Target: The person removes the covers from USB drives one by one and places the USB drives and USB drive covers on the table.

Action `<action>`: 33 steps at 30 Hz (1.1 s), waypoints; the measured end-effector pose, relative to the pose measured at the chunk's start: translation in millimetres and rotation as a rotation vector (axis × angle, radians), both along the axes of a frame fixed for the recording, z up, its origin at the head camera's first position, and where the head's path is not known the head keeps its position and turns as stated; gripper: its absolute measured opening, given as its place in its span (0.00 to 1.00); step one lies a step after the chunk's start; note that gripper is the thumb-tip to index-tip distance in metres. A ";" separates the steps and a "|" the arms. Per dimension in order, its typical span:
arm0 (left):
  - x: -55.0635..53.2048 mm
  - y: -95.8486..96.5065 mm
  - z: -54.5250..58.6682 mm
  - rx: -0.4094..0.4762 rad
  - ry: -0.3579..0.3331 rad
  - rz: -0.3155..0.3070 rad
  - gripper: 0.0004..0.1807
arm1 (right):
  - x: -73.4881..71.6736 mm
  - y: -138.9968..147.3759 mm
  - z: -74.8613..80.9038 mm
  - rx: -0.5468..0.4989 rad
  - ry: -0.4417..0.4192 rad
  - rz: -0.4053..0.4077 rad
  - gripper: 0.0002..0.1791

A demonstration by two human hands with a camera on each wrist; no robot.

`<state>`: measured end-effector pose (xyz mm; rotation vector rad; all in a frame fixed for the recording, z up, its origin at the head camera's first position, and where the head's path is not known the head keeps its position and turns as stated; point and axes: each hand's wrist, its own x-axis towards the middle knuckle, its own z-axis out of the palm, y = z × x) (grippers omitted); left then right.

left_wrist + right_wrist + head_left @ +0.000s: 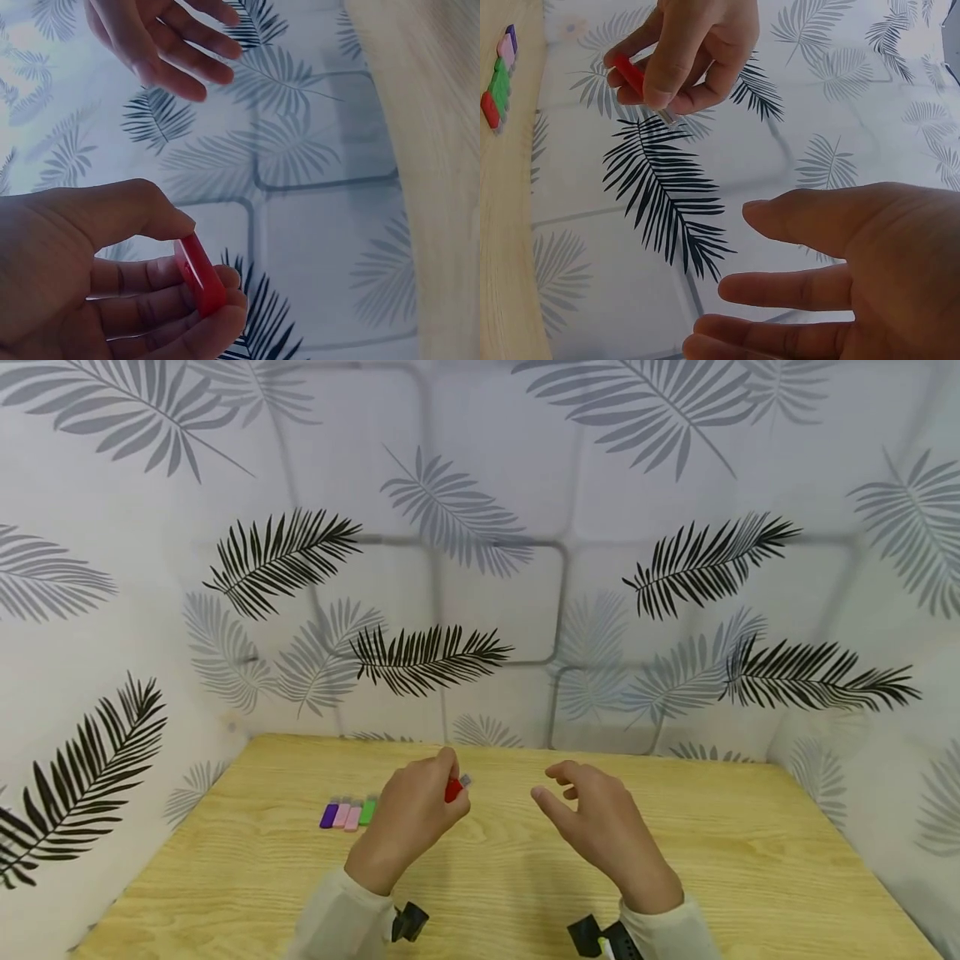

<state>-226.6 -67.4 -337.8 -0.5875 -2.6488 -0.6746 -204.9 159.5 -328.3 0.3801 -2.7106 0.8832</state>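
Observation:
My left hand (pixel 411 810) holds a red USB flash drive (pixel 453 790) above the table, pinched between thumb and fingers. The drive's metal plug points toward the right hand, and in the left wrist view its red body (pixel 199 276) shows between thumb and fingertips. To the right, my right hand (pixel 600 817) hovers apart from the drive, its fingers loosely extended around nothing. Left of the left hand, a row of flash drives lies on the table: a purple one (pixel 329 815), two pink ones (pixel 352 817) and green (pixel 367 812). The right wrist view also shows a red one (pixel 490 110) at the row's near end.
The wooden table (pixel 712 860) spreads beneath both hands. A pale cloth (pixel 495 602) with a grey and black leaf pattern stands behind it and along both sides. Small black cameras (pixel 410 922) sit at the wrists.

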 end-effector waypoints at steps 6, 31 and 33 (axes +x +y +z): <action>10.6 3.7 6.3 -0.001 0.020 -0.020 0.07 | 1.3 -1.8 0.9 -0.029 -0.011 0.019 0.18; 26.4 7.3 14.1 0.015 0.042 -0.065 0.08 | 3.2 -4.7 2.4 -0.049 -0.022 0.042 0.16; 26.2 7.2 14.3 0.015 0.041 -0.065 0.08 | 2.9 -4.6 2.6 -0.047 -0.020 0.044 0.16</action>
